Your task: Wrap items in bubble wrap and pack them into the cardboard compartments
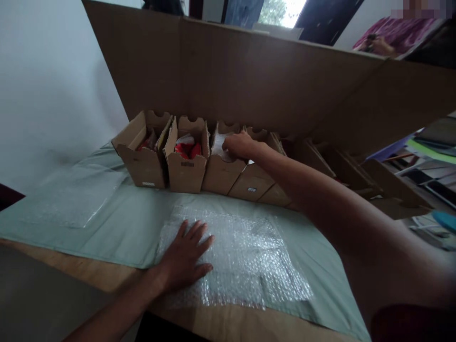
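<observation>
My left hand (188, 259) lies flat with fingers spread on a sheet of clear bubble wrap (245, 256), which is laid on the pale green cloth. Further back, my right hand (240, 145) reaches into the third cardboard box (223, 173) from the left. Its fingers are bent together against whitish, see-through plastic (218, 142) inside that box. The fingertips are partly hidden, so what they pinch cannot be made out. Just left, another open box (185, 175) contains red pieces (188, 150) and something whitish.
The leftmost box (146, 166) has reddish packets inside. More open boxes (252, 185) continue the row rightward, behind my right arm. A tall cardboard panel (249, 80) stands behind them. Another clear plastic sheet (81, 194) lies at left on the cloth (142, 213). Beyond the panel is a person in purple (388, 35).
</observation>
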Motion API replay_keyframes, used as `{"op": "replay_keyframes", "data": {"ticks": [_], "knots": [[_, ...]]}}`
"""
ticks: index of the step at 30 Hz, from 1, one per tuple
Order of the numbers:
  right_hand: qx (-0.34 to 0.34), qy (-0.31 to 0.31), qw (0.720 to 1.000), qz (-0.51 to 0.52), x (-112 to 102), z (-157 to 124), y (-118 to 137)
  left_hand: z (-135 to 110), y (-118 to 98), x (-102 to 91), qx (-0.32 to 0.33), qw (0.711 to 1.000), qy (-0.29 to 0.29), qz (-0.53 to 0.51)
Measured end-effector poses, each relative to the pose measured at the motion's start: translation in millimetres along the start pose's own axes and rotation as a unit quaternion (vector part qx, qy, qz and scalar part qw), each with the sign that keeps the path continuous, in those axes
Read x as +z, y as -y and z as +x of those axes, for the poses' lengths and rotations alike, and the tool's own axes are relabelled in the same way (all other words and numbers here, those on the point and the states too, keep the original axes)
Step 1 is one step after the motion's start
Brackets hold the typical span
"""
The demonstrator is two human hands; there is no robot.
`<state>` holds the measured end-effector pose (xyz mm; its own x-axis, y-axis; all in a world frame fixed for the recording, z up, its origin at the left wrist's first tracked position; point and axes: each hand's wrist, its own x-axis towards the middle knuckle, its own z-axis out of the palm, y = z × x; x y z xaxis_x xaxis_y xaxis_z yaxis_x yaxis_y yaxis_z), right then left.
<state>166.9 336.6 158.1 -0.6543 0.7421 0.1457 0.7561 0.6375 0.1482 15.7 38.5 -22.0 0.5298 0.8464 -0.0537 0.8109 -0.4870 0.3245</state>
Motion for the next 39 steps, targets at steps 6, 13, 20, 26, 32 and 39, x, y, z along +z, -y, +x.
{"op": "replay_keyframes", "data": {"ticks": [6, 13, 20, 26, 32, 39], "knots": [[0.103, -0.139, 0.985, 0.024, -45, -48, -9, -3, -4, -5.8, -0.004, 1.000, -0.005, -0.015], [0.076, -0.324, 0.907, 0.257, -74, -167, 22, -9, 0, -16.7, -0.066, 0.961, -0.138, -0.231], [0.060, -0.283, 0.820, 0.494, -73, -260, 85, 7, -32, -43.5, -0.066, 0.689, -0.201, -0.693], [0.063, -0.186, 0.674, 0.712, -45, -281, 98, 18, -62, -40.9, -0.136, 0.529, -0.274, -0.792], [0.176, -0.141, 0.633, 0.740, -1, -305, 88, 13, -60, -50.9, -0.217, 0.470, -0.266, -0.813], [0.186, 0.057, 0.536, 0.821, 23, -346, 48, -6, -48, -44.7, -0.304, 0.530, -0.222, -0.760]]}}
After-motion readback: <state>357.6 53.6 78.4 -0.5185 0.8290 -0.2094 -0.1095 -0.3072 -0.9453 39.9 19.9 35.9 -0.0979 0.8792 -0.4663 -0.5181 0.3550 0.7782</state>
